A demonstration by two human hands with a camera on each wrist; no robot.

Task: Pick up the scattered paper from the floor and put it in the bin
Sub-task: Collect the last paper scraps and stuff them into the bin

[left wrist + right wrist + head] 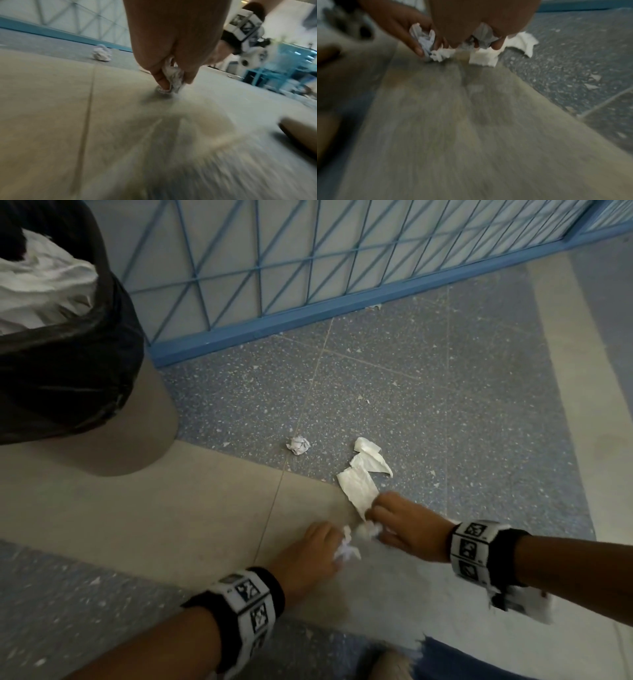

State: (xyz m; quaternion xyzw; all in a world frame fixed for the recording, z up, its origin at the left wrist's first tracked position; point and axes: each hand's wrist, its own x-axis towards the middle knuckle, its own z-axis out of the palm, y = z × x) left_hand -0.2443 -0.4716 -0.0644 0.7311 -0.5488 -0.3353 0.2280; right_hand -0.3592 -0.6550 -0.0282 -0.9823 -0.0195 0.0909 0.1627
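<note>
At the far left stands the bin, lined with a black bag and already heaped with white paper. Down on the near floor, the left hand pinches a crumpled paper scrap between thumb and fingers, right at the tile surface. Farther out, a small paper ball lies alone on the speckled floor, well apart from both hands. Just right of the left hand, the right hand has its fingers curled round a wad and is also catching the near end of a long tissue strip, whose far part trails away across the floor.

The risks, as I judge them: the right hand is holding two things at once, so the wad could slip out as the strip is gathered. The thin strip may tear if lifted by one end, leaving a piece behind. The bin looks nearly full, so paper dropped loosely on the heap could roll back off. The lone ball is easy to overlook.
</note>
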